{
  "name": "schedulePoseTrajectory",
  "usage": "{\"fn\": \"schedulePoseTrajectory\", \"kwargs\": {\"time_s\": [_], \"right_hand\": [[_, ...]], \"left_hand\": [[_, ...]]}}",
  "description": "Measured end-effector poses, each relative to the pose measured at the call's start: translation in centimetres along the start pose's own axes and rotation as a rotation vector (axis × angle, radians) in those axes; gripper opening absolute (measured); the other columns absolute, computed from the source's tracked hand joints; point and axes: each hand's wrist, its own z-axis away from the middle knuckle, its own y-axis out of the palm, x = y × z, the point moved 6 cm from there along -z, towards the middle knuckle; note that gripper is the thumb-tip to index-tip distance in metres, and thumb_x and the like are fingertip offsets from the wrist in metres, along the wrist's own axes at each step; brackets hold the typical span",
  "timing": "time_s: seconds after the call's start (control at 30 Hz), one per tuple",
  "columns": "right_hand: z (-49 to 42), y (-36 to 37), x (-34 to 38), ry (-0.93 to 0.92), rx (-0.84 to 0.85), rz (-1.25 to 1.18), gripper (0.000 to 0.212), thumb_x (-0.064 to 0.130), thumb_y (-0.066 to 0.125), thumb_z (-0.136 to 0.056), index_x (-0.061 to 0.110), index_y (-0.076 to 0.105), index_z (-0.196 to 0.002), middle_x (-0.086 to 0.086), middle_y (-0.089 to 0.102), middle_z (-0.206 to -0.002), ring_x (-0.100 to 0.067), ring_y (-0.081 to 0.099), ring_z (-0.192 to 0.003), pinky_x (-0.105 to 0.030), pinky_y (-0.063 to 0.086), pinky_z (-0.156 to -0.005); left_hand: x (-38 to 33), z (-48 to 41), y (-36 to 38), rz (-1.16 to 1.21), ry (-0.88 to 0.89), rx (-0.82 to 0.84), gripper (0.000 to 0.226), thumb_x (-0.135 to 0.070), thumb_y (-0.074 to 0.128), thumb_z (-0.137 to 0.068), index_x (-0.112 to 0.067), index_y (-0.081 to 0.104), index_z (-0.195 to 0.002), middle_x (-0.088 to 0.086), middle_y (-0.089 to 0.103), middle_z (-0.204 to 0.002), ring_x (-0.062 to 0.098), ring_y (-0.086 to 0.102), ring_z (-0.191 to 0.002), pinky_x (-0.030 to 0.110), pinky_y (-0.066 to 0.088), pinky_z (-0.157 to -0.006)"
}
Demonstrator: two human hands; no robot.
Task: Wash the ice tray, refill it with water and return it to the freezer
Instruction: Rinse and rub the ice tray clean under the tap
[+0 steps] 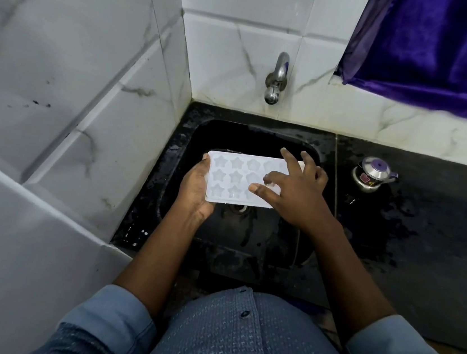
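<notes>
**Here, an ice tray held over a black sink**

Partly hidden, the white ice tray (234, 181) shows only its left and middle star-shaped moulds; the right end lies under the right hand (289, 189), so how many cells it has cannot be counted. Whether the cells hold water or ice is hard to make out, since they read as pale and glossy. The tray is level, mould side up, above the black sink (248, 237), whose drain (238, 207) peeks out just below the tray's near edge.

The left hand (195, 191) grips the tray's left end, thumb along the rim and fingers tucked beneath, out of sight. The right hand is spread open, fingertips resting on the tray's top surface, grasping nothing.

A metal tap (276, 77) juts from the tiled wall above the sink; no stream is visible. On the wet dark counter (425, 230) to the right stands a small steel kettle (372, 174) with a purple lid knob, its contents unseen. A purple curtain (442, 46) is cut off at the upper right.
</notes>
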Motion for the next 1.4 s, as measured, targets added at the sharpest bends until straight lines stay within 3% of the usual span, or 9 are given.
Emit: {"fn": "schedulePoseTrajectory", "kwargs": {"time_s": [0.4,0.57,0.7,0.83,0.97,1.1,1.17,1.23,1.4], "right_hand": [[-0.3,-0.1,0.0,0.003,-0.009,0.008,0.066,0.088,0.038,-0.088,0.040,0.074,-0.115,0.005,0.012,-0.175,-0.026,-0.007,-0.159,-0.058,-0.005,-0.123],[-0.5,-0.1,0.3,-0.008,-0.005,0.025,0.063,0.086,0.037,-0.090,0.034,0.073,-0.093,0.003,0.016,-0.174,-0.028,-0.003,-0.159,-0.058,-0.002,-0.122],[-0.3,-0.1,0.2,0.008,0.006,0.023,0.065,0.086,0.040,-0.089,0.036,0.075,-0.109,0.003,0.014,-0.174,-0.027,-0.005,-0.159,-0.057,-0.007,-0.122],[-0.3,0.0,0.1,-0.030,-0.004,-0.050,0.058,0.085,0.051,-0.083,0.035,0.072,-0.103,0.004,0.018,-0.174,-0.025,-0.002,-0.159,-0.055,-0.004,-0.122],[-0.4,-1.0,-1.5,-0.007,-0.060,-0.069,0.066,0.086,0.063,-0.073,0.036,0.061,-0.115,0.005,0.016,-0.174,-0.027,-0.001,-0.159,-0.055,0.002,-0.121],[-0.2,-1.3,-3.1,0.019,-0.055,-0.085,0.059,0.085,0.066,-0.071,0.038,0.062,-0.107,0.005,0.014,-0.174,-0.028,-0.003,-0.159,-0.058,0.001,-0.120],[0.0,-1.3,-3.4,0.008,-0.055,-0.101,0.055,0.084,0.067,-0.072,0.040,0.066,-0.105,0.007,0.013,-0.174,-0.027,-0.005,-0.159,-0.057,0.000,-0.120],[0.1,-1.3,-3.3,-0.005,-0.062,-0.084,0.055,0.086,0.065,-0.072,0.040,0.070,-0.103,0.008,0.013,-0.174,-0.027,-0.006,-0.159,-0.056,-0.002,-0.121],[-0.1,-1.0,-2.7,0.008,-0.025,-0.035,0.077,0.101,0.048,-0.065,0.043,0.072,-0.110,0.008,0.008,-0.175,-0.026,-0.008,-0.159,-0.058,-0.004,-0.122]], "left_hand": [[-0.7,0.4,0.4,0.031,0.004,-0.016,0.059,-0.051,0.043,-0.111,-0.004,0.065,-0.139,0.023,0.072,-0.131,0.044,0.070,-0.122,0.056,0.059,-0.094],[-0.4,0.7,0.8,0.018,-0.013,-0.017,0.059,-0.052,0.043,-0.111,-0.004,0.065,-0.137,0.023,0.073,-0.130,0.044,0.070,-0.120,0.059,0.057,-0.100],[-0.5,0.7,0.7,0.019,0.001,-0.023,0.059,-0.052,0.043,-0.110,-0.005,0.064,-0.139,0.023,0.073,-0.131,0.045,0.069,-0.122,0.057,0.059,-0.095],[-0.7,0.9,0.7,0.003,-0.003,-0.033,0.061,-0.052,0.042,-0.111,-0.003,0.063,-0.141,0.024,0.072,-0.132,0.045,0.069,-0.121,0.055,0.059,-0.094],[-1.1,0.9,0.1,-0.004,0.029,-0.059,0.055,-0.050,0.041,-0.112,-0.006,0.069,-0.128,0.020,0.077,-0.122,0.038,0.076,-0.108,0.051,0.061,-0.087],[-1.7,0.9,-0.5,0.004,0.048,-0.078,0.051,-0.049,0.041,-0.112,-0.008,0.070,-0.122,0.018,0.078,-0.120,0.033,0.078,-0.101,0.047,0.063,-0.079],[-1.7,1.2,-0.3,-0.008,0.040,-0.068,0.050,-0.047,0.039,-0.113,-0.009,0.071,-0.118,0.013,0.082,-0.108,0.030,0.080,-0.093,0.044,0.064,-0.073],[-1.6,1.2,-0.1,-0.012,0.030,-0.060,0.050,-0.046,0.038,-0.114,-0.009,0.071,-0.116,0.012,0.082,-0.103,0.028,0.081,-0.089,0.042,0.065,-0.069],[-1.3,1.2,0.1,0.001,0.031,-0.062,0.052,-0.049,0.042,-0.112,-0.007,0.071,-0.121,0.018,0.079,-0.116,0.033,0.080,-0.097,0.044,0.066,-0.069]]}}
